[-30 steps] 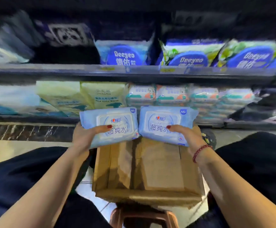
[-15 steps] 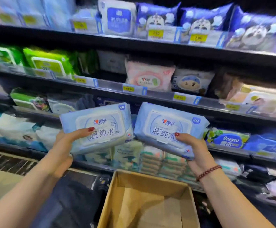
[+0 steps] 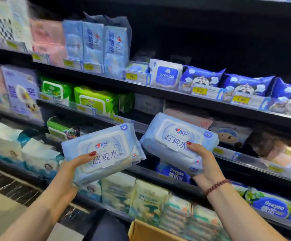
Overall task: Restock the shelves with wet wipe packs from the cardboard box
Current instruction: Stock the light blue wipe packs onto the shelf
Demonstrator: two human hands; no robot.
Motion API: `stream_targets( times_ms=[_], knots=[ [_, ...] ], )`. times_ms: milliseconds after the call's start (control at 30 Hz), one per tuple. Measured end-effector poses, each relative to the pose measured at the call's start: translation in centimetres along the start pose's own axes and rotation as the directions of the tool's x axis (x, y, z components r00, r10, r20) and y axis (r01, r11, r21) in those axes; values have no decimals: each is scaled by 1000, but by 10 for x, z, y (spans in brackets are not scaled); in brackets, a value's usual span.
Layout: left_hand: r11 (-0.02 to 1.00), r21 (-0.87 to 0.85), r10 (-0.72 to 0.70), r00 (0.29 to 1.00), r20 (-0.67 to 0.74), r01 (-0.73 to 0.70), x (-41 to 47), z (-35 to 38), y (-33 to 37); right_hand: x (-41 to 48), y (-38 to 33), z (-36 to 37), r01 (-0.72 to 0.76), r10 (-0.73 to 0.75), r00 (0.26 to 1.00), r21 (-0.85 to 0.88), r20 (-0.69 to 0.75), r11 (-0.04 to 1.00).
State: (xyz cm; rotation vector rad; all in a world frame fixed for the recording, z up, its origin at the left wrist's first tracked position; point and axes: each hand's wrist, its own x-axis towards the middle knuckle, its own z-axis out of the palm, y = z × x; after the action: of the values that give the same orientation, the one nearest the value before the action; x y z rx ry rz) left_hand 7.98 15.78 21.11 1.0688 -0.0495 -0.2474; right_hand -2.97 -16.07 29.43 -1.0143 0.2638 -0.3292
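My left hand (image 3: 66, 173) grips a pale blue wet wipe pack (image 3: 104, 152) from below, thumb across its white lid. A second pale blue wet wipe pack (image 3: 172, 141) is held the same way by my right hand (image 3: 203, 164), which wears a red bead bracelet. Both packs are raised in front of the middle shelves, side by side and tilted. Only a corner of the cardboard box (image 3: 144, 230) shows at the bottom edge.
Dark shelves (image 3: 158, 92) run across the view, stocked with wipe packs: green ones (image 3: 92, 100) at left, dark blue panda packs (image 3: 200, 80) at right, tall blue packs (image 3: 96, 40) on top. A dark gap lies on the top shelf at right. Floor tiles show at lower left.
The view has swung up from the box to the shelves. Both hands have lifted their packs higher, toward the middle shelves.
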Motion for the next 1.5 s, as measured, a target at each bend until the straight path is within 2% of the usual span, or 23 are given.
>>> stream_targets(
  times_ms=[67, 167, 367, 633, 900, 1033, 1133, 1300, 1400, 1500],
  knots=[
    [999, 15, 31, 1000, -4, -31, -13, 14, 15, 15, -2, 19, 2, -1, 1000, -12, 11, 1000],
    [998, -67, 14, 1000, -3, -14, -16, 22, 26, 33, -3, 44, -29, 30, 999, -25, 36, 999],
    [993, -118, 5, 997, -80, -14, 3, 21, 35, 65, -5, 85, -66, 70, 997, -92, 35, 994],
    [983, -170, -86, 993, -86, 71, 18, 6, 32, 118, -5, 126, -105, 111, 993, -123, 40, 987],
    [963, -243, -149, 983, -105, 120, 30, 8, 34, 160, -3, 150, -59, 53, 998, -195, -36, 979],
    [959, -265, -130, 987, -99, 100, 34, 9, 34, 185, 2, 148, -61, 10, 986, -311, -164, 948],
    [954, -280, -134, 988, -76, 108, 37, 8, 34, 182, 7, 147, -66, -38, 976, -460, -214, 886],
    [949, -295, -134, 989, -71, 107, 39, 7, 35, 194, 10, 124, -68, -55, 982, -605, -182, 793],
    [952, -283, -137, 988, -67, 113, 40, 6, 34, 193, 17, 117, -25, -145, 976, -738, -165, 674],
    [956, -270, -132, 990, -58, 112, 39, 6, 33, 196, 25, 114, 41, -292, 949, -876, -115, 481]
  ],
)
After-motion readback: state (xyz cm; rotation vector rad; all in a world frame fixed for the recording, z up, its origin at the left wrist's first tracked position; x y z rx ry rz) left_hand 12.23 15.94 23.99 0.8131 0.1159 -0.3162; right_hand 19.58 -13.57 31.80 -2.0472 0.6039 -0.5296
